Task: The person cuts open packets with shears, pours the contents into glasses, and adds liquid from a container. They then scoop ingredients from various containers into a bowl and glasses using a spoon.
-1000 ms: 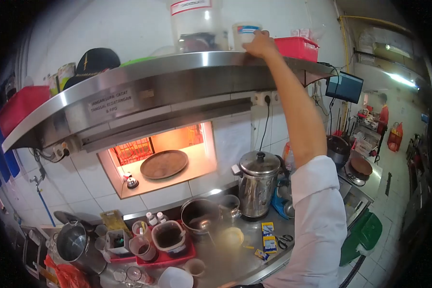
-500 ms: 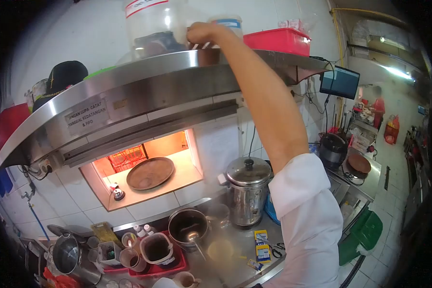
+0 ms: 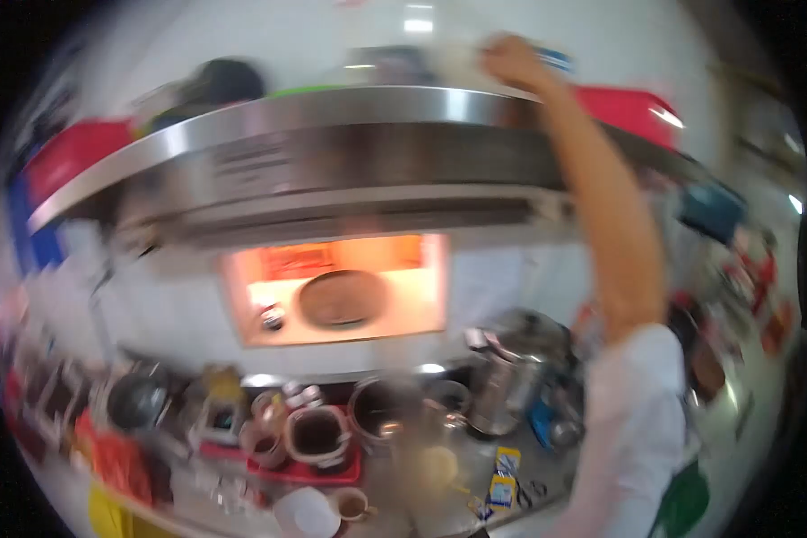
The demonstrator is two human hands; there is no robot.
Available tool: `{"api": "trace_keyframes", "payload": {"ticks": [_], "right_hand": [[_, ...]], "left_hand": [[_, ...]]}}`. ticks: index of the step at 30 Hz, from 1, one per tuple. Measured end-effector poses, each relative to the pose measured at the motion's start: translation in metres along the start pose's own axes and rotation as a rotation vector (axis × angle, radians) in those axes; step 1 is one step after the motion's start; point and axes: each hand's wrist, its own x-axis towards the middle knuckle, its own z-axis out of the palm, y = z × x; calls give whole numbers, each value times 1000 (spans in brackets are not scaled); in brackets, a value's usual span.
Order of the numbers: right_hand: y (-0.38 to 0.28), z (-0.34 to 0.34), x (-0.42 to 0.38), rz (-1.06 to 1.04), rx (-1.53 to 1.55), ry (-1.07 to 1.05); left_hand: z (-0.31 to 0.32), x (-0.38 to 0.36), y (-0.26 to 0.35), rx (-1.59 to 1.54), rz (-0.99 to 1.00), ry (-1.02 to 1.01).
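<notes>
My right hand (image 3: 513, 63) is raised above the curved steel shelf (image 3: 457, 108), at the end of a bare forearm with a rolled white sleeve. Motion smears its fingers, so whether they hold anything does not show. Just behind the wrist is a tub with a blue label (image 3: 554, 59). A large clear container with something dark inside (image 3: 394, 67) stands on the shelf to the left of the hand, and a bright pink-red bin (image 3: 628, 109) to the right. My left hand is out of the picture.
Below the shelf, a lit hatch holds a round brown tray (image 3: 341, 298). On the counter stand a steel urn (image 3: 507, 386), a dark pot (image 3: 377, 408), a red tray (image 3: 354, 466) with containers, yellow-blue packets (image 3: 504, 475) and a white bowl (image 3: 307, 511). A monitor (image 3: 713, 212) hangs at right.
The camera view has turned left and blurred, so the scene sits further right. My right hand still reaches over the shelf and appears slightly higher above its edge.
</notes>
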Motion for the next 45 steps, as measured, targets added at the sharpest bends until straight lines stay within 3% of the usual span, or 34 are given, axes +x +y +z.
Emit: {"api": "trace_keyframes", "payload": {"ticks": [2, 3, 4, 6, 7, 9, 11, 12, 14, 15, 17, 18, 19, 20, 23, 24, 25, 26, 27, 28, 31, 33, 34, 36, 40, 42, 43, 44, 45], "right_hand": [[-28, -29, -25, 165, 76, 114], [-13, -24, -24, 81, 67, 319], [6, -25, -23, 122, 92, 366], [-8, -34, -43, 54, 265, 486], [-15, -34, -55, 1, 228, 540], [-31, -28, -74, -62, 208, 587], [-43, -23, -89, 18, 39, 248], [-60, -29, -92, 14, 43, 245], [-104, -42, -99, 136, -76, 241], [-107, -41, -98, 133, -75, 235], [-114, -35, -93, -27, -765, 281], [-133, -35, -90, -29, -764, 275], [-167, -38, -86, -112, -669, 434], [-203, -40, -80, -195, -570, 592], [-302, -30, -51, -452, -156, 575], [-332, -17, -33, -517, -14, 589], [-360, -6, -8, -470, 61, 478], [-390, 2, 17, -420, 134, 368], [-428, 5, 36, -307, 124, 281], [-458, 11, 56, -191, 115, 191], [-487, 71, 159, -163, 8, 203], [-500, 100, 193, 84, 130, 21], [-506, 102, 197, 105, 122, 12], [-522, 96, 205, 226, 69, -335], [-494, 130, 232, 159, -13, -172], [-504, 107, 214, 360, 119, -255], [-506, 103, 206, 289, 98, -111], [-509, 98, 199, 303, 81, -116], [-515, 92, 191, 325, 118, 1]], "left_hand": [[20, -46, 32, -28, 1, 173], [26, -51, 51, 260, 10, 234], [28, -53, 67, 560, 2, 265], [24, -61, 87, 516, -170, 240], [26, -60, 92, 578, 35, 534], [32, -69, 138, 538, -6, 536], [29, -69, 184, 532, 11, 471], [26, -64, 201, 531, 5, 474], [18, -52, 237, 574, 276, 467], [15, -47, 263, 541, 302, 460], [4, -38, 309, 511, 316, 450], [-3, -32, 326, 421, 441, 454], [-10, -26, 336, 325, 564, 456], [-18, -20, 339, 321, 563, 453], [-47, 0, 345, 206, 666, 143], [-54, 2, 348, 65, 515, -66], [-56, 4, 331, -298, 237, -302], [-64, 2, 333, -377, 207, -563], [-69, 6, 291, -337, 165, -750], [-84, -25, 330, -506, -114, -861], [-147, -3, 329, -501, -118, -844], [-185, 5, 324, -513, -135, -814], [-205, 6, 321, -515, -151, -798], [-242, 11, 314, -518, -168, -766], [-298, 11, 287, -554, -226, -708], [-319, 4, 279, -574, -261, -686], [-331, 18, 263, -492, -202, -753], [-332, 23, 276, -488, -209, -774], [-330, 33, 305, -426, -50, -738]]}}
